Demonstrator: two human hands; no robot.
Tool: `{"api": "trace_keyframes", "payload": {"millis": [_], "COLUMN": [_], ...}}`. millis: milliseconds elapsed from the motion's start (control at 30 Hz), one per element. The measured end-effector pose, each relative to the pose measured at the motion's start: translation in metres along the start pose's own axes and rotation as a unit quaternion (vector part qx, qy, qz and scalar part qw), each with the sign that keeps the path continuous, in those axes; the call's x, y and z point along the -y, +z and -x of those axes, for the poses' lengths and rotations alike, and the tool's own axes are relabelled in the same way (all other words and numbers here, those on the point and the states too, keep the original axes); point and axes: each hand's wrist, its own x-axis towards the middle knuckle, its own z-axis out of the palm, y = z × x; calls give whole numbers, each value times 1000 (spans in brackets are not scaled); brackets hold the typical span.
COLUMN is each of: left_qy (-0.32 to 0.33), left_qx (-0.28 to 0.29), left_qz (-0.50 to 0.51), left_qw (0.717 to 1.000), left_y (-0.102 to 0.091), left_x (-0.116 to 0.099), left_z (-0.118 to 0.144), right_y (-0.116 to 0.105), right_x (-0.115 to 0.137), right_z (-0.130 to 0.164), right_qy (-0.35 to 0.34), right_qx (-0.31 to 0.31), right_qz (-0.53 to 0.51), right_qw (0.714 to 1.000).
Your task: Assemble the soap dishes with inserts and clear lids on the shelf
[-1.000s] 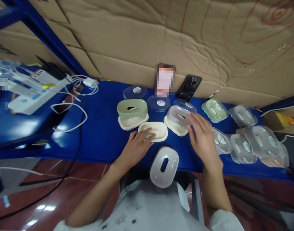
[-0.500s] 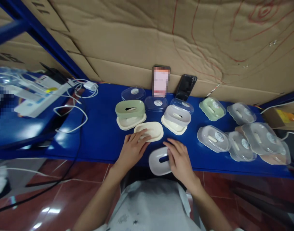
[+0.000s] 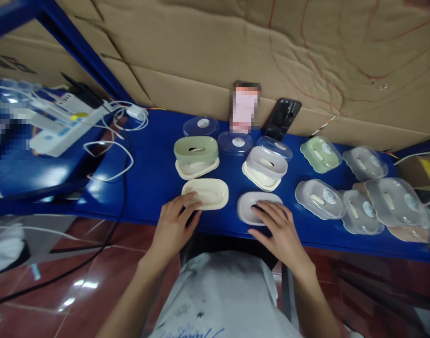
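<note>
A cream oval soap-dish base [image 3: 220, 193] lies near the table's front edge. My left hand [image 3: 174, 220] is at its left end, with fingertips inside and the thumb at the front rim. A pale grey-lilac soap-dish tray [image 3: 243, 206] with a central slot is to the right. My right hand [image 3: 280, 225] covers its right half, fingers stretched across it and thumb apart below its front edge. Behind them, a green slotted tray [image 3: 181, 152] rests on one cream base, and a lilac tray [image 3: 280, 168] on another.
Clear lids [image 3: 227, 146] with stickers lie at the back. Two phones [image 3: 246, 110] lean against the cardboard [image 3: 186, 61]. Several lidded soap dishes [image 3: 322, 199] stand on the right, some stacked. Cables and a white power strip [image 3: 56, 141] occupy the left.
The lilac tray has gone from in front of the table edge up onto the tabletop, to the right of the cream base. My left hand and the cream base have shifted left.
</note>
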Motion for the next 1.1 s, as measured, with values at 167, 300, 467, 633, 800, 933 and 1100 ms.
{"api": "trace_keyframes", "payload": {"millis": [167,300,467,633,800,933,1100], "left_qy": [33,81,84,121,136,117,7], "left_qx": [3,3,-23,21,41,61,-16], "left_qz": [46,90,78,47,72,87,40], "left_qw": [998,993,993,991,987,987,999], "left_y": [-5,6,19,16,17,12,-12], "left_x": [0,-21,-37,-31,-29,-23,21], "left_z": [7,5,-6,-19,-22,-26,-67], "right_y": [1,1,2,7,16,23,32], "right_x": [-7,6,25,27,23,20,13], "right_z": [0,-11,-27,-39,-45,-45,-36], "right_qy": [43,39,-6,-77,-115,-126,-115], "right_qx": [-38,-77,-15,28,53,41,-13], "right_qz": [33,-4,-20,-13,0,-6,-37], "right_qw": [998,996,1000,997,992,991,993]}}
